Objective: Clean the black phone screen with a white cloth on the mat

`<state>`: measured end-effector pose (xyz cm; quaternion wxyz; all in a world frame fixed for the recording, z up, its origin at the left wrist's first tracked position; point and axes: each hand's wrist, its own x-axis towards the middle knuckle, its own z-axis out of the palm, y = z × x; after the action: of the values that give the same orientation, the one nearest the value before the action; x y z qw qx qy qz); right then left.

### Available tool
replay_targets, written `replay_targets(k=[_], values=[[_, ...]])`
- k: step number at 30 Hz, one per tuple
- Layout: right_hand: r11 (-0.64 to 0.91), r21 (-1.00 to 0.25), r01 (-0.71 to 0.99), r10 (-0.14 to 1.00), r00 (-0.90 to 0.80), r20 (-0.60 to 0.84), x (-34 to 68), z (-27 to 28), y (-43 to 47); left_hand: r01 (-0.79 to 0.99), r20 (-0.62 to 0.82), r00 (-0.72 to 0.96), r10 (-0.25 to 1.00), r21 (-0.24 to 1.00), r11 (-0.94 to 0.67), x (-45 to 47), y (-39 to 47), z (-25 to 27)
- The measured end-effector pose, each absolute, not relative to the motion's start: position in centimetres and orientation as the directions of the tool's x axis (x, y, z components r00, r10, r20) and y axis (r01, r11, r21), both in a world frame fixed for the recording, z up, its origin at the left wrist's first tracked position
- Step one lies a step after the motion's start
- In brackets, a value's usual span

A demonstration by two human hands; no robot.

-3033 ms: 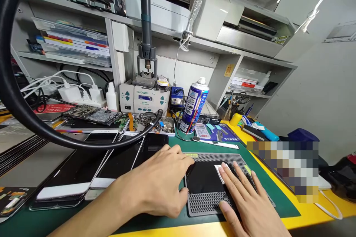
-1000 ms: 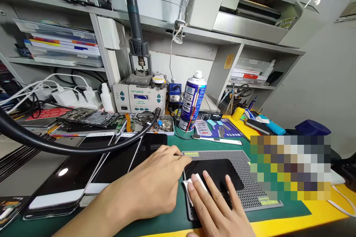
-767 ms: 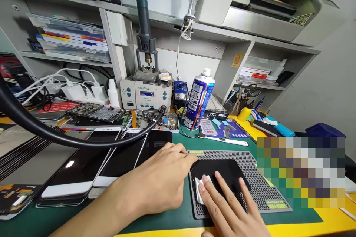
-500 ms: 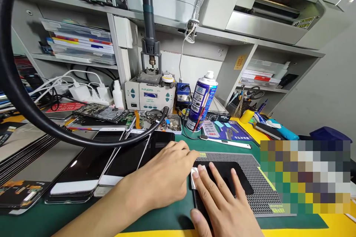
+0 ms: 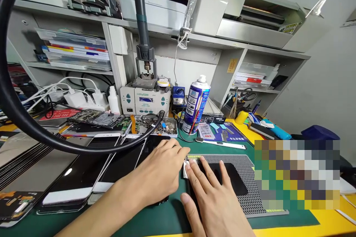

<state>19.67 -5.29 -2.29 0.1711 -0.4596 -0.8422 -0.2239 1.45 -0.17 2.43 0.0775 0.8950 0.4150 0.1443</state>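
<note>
My right hand [image 5: 214, 196] lies with fingers stretched out over a flat black phone-like panel [image 5: 235, 179]. Beneath its fingertips, at the panel's left end, is a white tissue [image 5: 185, 170]. The panel rests on a grey perforated mat [image 5: 254, 196]. Left of the panel, my left hand [image 5: 164, 170] is closed, knuckles up and fingers curled; what they hold, if anything, is hidden. Under and beside the left forearm lie several phones, among them a black-screened phone [image 5: 69, 181] with a white lower edge.
A blue spray can [image 5: 196, 105] stands behind the mat, with a white-handled brush [image 5: 222, 143] lying nearby. A thick black hose [image 5: 91, 150] loops across the left side. Farther back are a hot-air station [image 5: 146, 100] and a tray of circuit boards [image 5: 167, 126].
The camera view has shifted slightly. My right hand and the tissue have slid toward the panel's upper left end. My left hand stays curled beside it.
</note>
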Motion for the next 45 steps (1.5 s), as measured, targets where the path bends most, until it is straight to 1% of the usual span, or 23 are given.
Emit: replay_targets(k=[3,6,8,11,14,16,18,21,24,28,31,35,38,41,43,45], values=[[0.517,0.323,0.793,0.588,-0.603,0.539,21.4,-3.2,-5.8,0.724,0.194,0.612,0.767,0.255,-0.641,1.5,-0.2,2.7],[0.564,0.406,0.719,0.522,-0.691,0.499,22.6,-3.9,-6.0,0.723,0.192,0.615,0.765,0.252,-0.644,1.6,-0.4,3.0],[0.554,0.386,0.738,0.544,-0.672,0.502,22.2,-3.9,-5.9,0.723,0.188,0.618,0.763,0.245,-0.646,1.7,-0.5,3.0],[0.475,0.278,0.835,0.657,-0.546,0.519,20.5,-3.3,-5.5,0.720,0.190,0.622,0.759,0.241,-0.651,1.8,-0.4,2.9],[0.435,0.198,0.878,0.751,-0.475,0.458,19.6,-2.5,-5.2,0.710,0.221,0.619,0.754,0.252,-0.657,1.8,-0.2,2.7],[0.438,0.192,0.878,0.784,-0.477,0.397,20.3,-2.1,-5.1,0.703,0.244,0.618,0.747,0.254,-0.665,1.7,-0.2,2.6],[0.429,0.217,0.877,0.808,-0.480,0.342,21.9,-1.9,-5.1,0.699,0.254,0.621,0.741,0.248,-0.671,1.7,-0.3,2.6],[0.380,0.276,0.883,0.831,-0.457,0.317,24.6,-2.0,-5.2,0.694,0.257,0.630,0.733,0.236,-0.680,1.6,-0.4,2.6],[0.317,0.314,0.895,0.839,-0.419,0.347,26.4,-2.3,-5.2,0.689,0.258,0.634,0.729,0.239,-0.684,1.7,-0.5,2.5],[0.284,0.321,0.903,0.839,-0.396,0.372,26.0,-2.9,-5.1,0.683,0.264,0.634,0.727,0.247,-0.687,1.8,-0.5,2.5],[0.314,0.300,0.901,0.816,-0.418,0.400,23.8,-3.7,-5.3,0.675,0.264,0.641,0.721,0.254,-0.693,2.0,-0.6,2.6],[0.376,0.208,0.903,0.734,-0.428,0.528,20.2,-4.8,-5.4,0.671,0.261,0.637,0.725,0.275,-0.689,2.1,-0.6,2.7],[0.431,0.183,0.884,0.695,-0.454,0.557,19.6,-4.7,-5.3,0.675,0.256,0.634,0.730,0.277,-0.684,2.1,-0.7,2.7],[0.420,0.223,0.880,0.707,-0.471,0.528,21.8,-3.7,-5.3,0.681,0.272,0.622,0.734,0.274,-0.679,2.2,-0.7,2.7],[0.400,0.291,0.869,0.735,-0.494,0.464,24.0,-2.8,-5.4,0.681,0.267,0.624,0.734,0.276,-0.679,2.2,-0.8,2.7],[0.370,0.344,0.863,0.746,-0.497,0.443,25.9,-2.2,-5.5,0.676,0.241,0.640,0.729,0.275,-0.684,2.3,-0.8,2.7]])
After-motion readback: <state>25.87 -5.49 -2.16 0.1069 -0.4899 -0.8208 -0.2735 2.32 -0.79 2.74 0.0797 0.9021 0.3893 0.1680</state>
